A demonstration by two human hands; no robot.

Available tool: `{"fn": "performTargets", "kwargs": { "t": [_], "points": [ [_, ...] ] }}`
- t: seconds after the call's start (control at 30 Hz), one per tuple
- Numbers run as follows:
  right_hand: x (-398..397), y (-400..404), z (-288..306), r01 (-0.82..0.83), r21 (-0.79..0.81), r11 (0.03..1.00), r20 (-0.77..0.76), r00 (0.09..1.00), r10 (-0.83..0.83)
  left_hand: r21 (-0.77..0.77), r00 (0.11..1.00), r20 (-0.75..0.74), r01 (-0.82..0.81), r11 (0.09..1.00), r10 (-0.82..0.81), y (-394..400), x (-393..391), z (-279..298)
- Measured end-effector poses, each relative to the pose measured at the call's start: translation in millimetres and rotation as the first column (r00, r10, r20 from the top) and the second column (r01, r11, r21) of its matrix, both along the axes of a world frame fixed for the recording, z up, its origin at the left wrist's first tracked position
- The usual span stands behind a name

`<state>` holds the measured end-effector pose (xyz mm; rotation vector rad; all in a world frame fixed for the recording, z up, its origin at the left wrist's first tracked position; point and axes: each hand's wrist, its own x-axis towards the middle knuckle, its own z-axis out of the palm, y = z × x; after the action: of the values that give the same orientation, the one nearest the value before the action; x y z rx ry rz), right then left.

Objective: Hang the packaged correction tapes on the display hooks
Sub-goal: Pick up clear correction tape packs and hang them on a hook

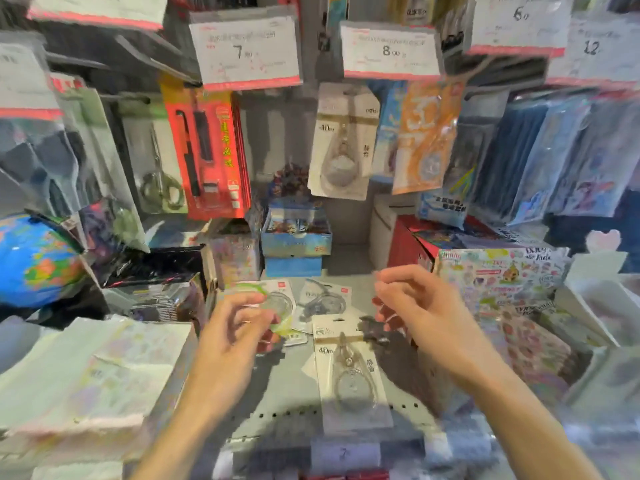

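While the white correction tape pack (349, 368) lay flat on the shelf (277, 386), long axis twelve to six, both hands hovered empty with loosely curled fingers, left hand (239, 327) at ten o'clock, right hand (419, 306) slightly nearer at one.

One white-carded correction tape (341, 143) hangs; three packs (349, 368) lie flat below.

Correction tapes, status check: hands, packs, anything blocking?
Left hand reaching the green-trimmed carded pack, grip unclear. Right hand open, empty. One beige carded tape pack hung; another flat on the grey shelf. Nothing blocking.
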<state>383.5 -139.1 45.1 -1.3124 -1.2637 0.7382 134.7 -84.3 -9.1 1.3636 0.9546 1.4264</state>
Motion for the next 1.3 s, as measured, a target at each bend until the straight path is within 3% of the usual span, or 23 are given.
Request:
{"fn": "performTargets", "kwargs": {
  "t": [0.13, 0.27, 0.47, 0.6, 0.83, 1.07, 1.3],
  "points": [
    [-12.9, -8.4, -42.2, 0.140, -0.068, 0.988, 0.041, 0.990, -0.138, -0.168, 0.977, -0.117, 0.155, 0.973, -0.176, 1.6, 1.9, -36.8],
    [-17.8, -16.2, -75.2, 0.288, -0.118, 0.950, 0.174, 0.948, -0.266, -0.168, 0.837, -0.458, 0.250, 0.953, -0.300, 4.9, 2.8, -56.1],
    [-27.9, -23.7, -99.0, 0.372, -0.204, 0.906, 0.379, 0.883, -0.277, -0.173, 0.700, -0.634, 0.285, 0.943, -0.328, 6.9, 15.3, -52.9],
    [-27.8, -26.9, -97.5, 0.364, -0.218, 0.906, 0.399, 0.880, -0.258, -0.174, 0.709, -0.620, 0.293, 0.940, -0.336, 3.1, 22.0, -52.5],
    [-24.2, -20.9, -91.1, 0.308, -0.230, 0.923, 0.197, 0.944, -0.266, -0.194, 0.803, -0.472, 0.307, 0.932, -0.363, -1.1, 24.9, -45.8],
    [-47.1, 0.5, -71.1, 0.172, -0.138, 0.975, 0.059, 0.985, -0.165, -0.182, 0.920, -0.254, 0.259, 0.949, -0.300, 8.3, 8.6, -40.8],
    [-57.2, 18.3, -59.9, 0.052, -0.193, 0.980, -0.050, 0.997, -0.063, -0.170, 0.962, -0.200, 0.154, 0.973, -0.187, 16.8, -7.8, -42.3]
  ]
}}
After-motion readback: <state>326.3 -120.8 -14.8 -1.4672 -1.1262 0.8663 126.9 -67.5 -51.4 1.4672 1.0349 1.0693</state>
